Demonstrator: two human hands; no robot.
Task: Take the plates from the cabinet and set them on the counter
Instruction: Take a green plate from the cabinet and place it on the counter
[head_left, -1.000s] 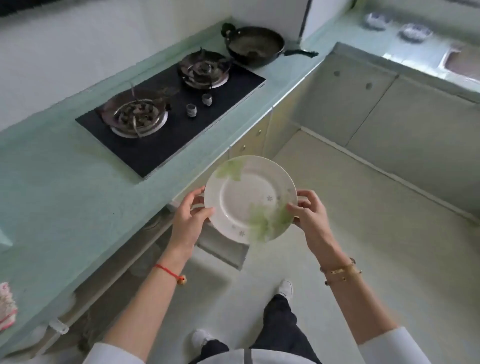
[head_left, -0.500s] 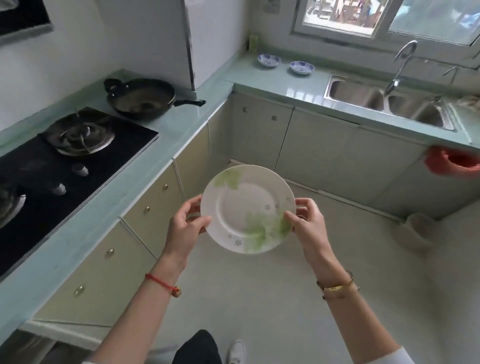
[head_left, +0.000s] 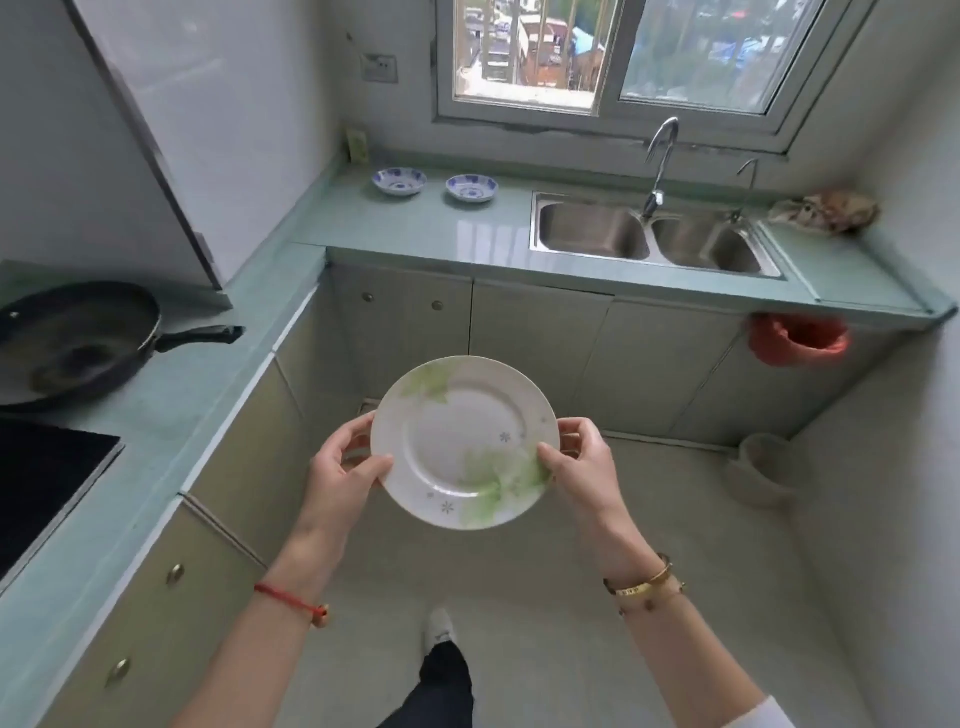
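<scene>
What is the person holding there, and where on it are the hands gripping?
A white plate with green leaf patterns, held by its rim on opposite sides: the left hand pinches the left edge, the right hand the right edge.

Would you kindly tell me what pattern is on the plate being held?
White plate with pale green leaves and small star-like flowers, seen in the head view.
</scene>
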